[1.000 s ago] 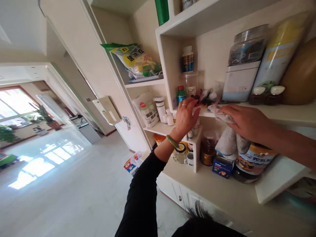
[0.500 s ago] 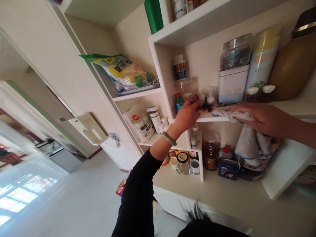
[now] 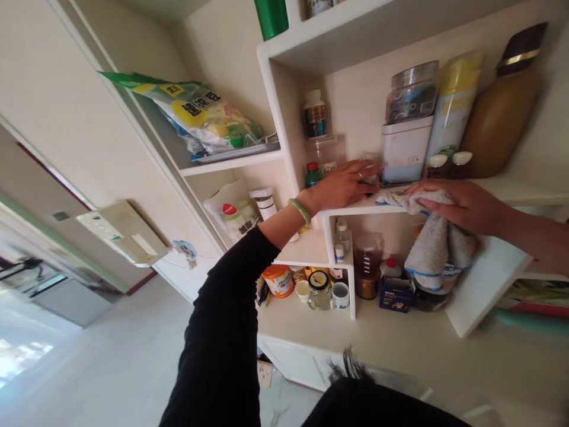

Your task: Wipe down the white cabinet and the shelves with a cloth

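Observation:
My left hand (image 3: 349,184), with a green bangle (image 3: 300,211) at the wrist, reaches over the middle shelf. Its fingers stretch apart above small items by the white tin box (image 3: 406,151); those items are mostly hidden under the hand. My right hand (image 3: 466,204) grips a light grey cloth (image 3: 438,249) at the shelf's front edge (image 3: 355,209). Part of the cloth lies on the shelf, and the rest hangs down over the edge. Left of my left hand stand a green bottle with a red cap (image 3: 313,175) and a clear container (image 3: 326,154).
A clear jar (image 3: 412,95) sits on the tin box. Beside it stand a yellow-capped spray can (image 3: 453,107) and a tall brown bottle (image 3: 507,118). Below are a blue box (image 3: 396,295), a glass jar (image 3: 319,290) and a mug (image 3: 340,295). A food bag (image 3: 208,115) lies on the left shelf.
My left hand has moved right along the shelf, over the small dark items and nearer the cloth. My right hand keeps its grip on the cloth. The view has shifted.

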### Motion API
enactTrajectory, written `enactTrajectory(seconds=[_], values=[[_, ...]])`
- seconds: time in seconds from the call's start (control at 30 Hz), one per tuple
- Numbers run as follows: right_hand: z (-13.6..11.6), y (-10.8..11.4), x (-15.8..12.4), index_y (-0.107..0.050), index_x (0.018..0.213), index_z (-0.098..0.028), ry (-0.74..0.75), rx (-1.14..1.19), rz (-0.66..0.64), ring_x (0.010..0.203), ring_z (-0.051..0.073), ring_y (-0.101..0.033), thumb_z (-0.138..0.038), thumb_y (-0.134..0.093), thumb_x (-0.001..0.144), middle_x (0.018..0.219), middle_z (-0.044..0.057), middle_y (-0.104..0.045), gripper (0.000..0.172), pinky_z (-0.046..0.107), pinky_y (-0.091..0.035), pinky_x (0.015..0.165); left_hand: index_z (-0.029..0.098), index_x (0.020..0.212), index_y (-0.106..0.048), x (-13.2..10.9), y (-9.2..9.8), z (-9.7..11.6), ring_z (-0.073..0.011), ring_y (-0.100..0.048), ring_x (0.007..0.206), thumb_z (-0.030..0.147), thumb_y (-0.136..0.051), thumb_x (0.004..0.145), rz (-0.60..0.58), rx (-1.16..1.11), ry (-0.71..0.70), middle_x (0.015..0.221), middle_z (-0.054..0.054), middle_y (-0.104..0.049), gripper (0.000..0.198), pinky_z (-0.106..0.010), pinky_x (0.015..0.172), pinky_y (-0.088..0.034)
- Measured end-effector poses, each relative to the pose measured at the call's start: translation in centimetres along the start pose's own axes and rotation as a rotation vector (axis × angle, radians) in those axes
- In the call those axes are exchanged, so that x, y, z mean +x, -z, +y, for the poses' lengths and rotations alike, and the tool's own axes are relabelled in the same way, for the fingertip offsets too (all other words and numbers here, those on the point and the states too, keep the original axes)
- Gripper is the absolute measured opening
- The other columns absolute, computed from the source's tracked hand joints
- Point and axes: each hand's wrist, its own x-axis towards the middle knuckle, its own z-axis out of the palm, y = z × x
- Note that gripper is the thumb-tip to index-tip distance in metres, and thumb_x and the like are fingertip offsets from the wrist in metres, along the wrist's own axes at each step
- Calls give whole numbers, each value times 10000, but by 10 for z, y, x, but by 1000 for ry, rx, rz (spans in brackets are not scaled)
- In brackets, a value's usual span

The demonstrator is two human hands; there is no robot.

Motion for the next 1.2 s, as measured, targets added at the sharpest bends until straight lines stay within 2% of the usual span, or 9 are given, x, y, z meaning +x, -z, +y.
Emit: enactTrajectory(seconds=[0.1, 0.27, 0.37, 0.47, 0.63, 0.7, 0.93, 1.1, 1.2], values=[[2, -1, 0, -815, 1307, -213, 22, -5, -13, 1299, 360, -825, -519, -601, 1132, 1365, 171, -874, 412, 497, -609, 1238, 367, 1558, -830, -1, 4, -2, -333, -442, 1821, 212, -719, 1093, -28, -15, -48, 1886, -41, -586, 503, -647, 1500, -353], [15, -6, -4, -817, 1378, -233, 62, 28, 18, 1286, 347, -821, -557, -602, 1159, 1423, 154, -862, 446, 491, -609, 1230, 453, 1463, -860, -12, 2, -16, -339, -559, 1736, 256, -833, 985, 106, -14, 40, 1811, 0, -669, 518, -603, 1427, -435], [16, -7, -5, -815, 1374, -238, 72, 31, 15, 1291, 346, -816, -570, -600, 1162, 1433, 151, -859, 449, 492, -599, 1234, 448, 1463, -855, -19, 8, -22, -332, -563, 1732, 258, -835, 943, 47, -42, 63, 1767, 13, -704, 554, -575, 1424, -431], [11, -5, -3, -812, 1327, -244, 68, 39, 3, 1292, 358, -816, -580, -595, 1155, 1402, 148, -866, 436, 502, -604, 1219, 444, 1510, -839, -23, 19, -23, -313, -553, 1745, 242, -783, 955, -6, -73, 4, 1767, 23, -709, 594, -554, 1453, -406], [7, -2, 0, -823, 1334, -262, 60, 51, -15, 1270, 391, -828, -632, -609, 1130, 1401, 142, -874, 474, 552, -615, 1205, 374, 1707, -725, -21, 26, -26, -310, -381, 1858, 172, -626, 1012, -164, 19, -188, 1934, 37, -517, 731, -572, 1545, -238], [10, -4, -1, -829, 1339, -265, 63, 58, -3, 1270, 392, -829, -651, -614, 1127, 1414, 141, -874, 490, 553, -613, 1211, 370, 1734, -701, -18, 23, -27, -317, -371, 1861, 145, -589, 1022, -180, 51, -221, 1944, 38, -497, 755, -592, 1542, -241], [20, -6, -3, -820, 1364, -267, 92, 42, 0, 1307, 368, -822, -613, -611, 1153, 1462, 131, -861, 456, 510, -604, 1216, 359, 1581, -817, -4, 6, -27, -334, -546, 1733, 169, -624, 1093, -50, 84, -238, 1818, -37, -670, 557, -597, 1432, -409], [10, -5, -4, -826, 1344, -244, 80, 1, -26, 1294, 380, -829, -599, -589, 1153, 1437, 153, -868, 467, 509, -618, 1198, 324, 1500, -862, 4, -7, -32, -333, -629, 1662, 200, -620, 1154, 64, 90, -272, 1734, -75, -743, 440, -586, 1388, -467], [-5, -3, -6, -771, 1589, -272, 53, -64, -50, 1374, 392, -816, -562, -548, 1176, 1560, 144, -831, 552, 537, -607, 1231, 291, 1498, -866, 5, -12, -33, -333, -642, 1655, 180, -610, 1161, 67, 86, -282, 1697, -103, -770, 437, -574, 1380, -489]])
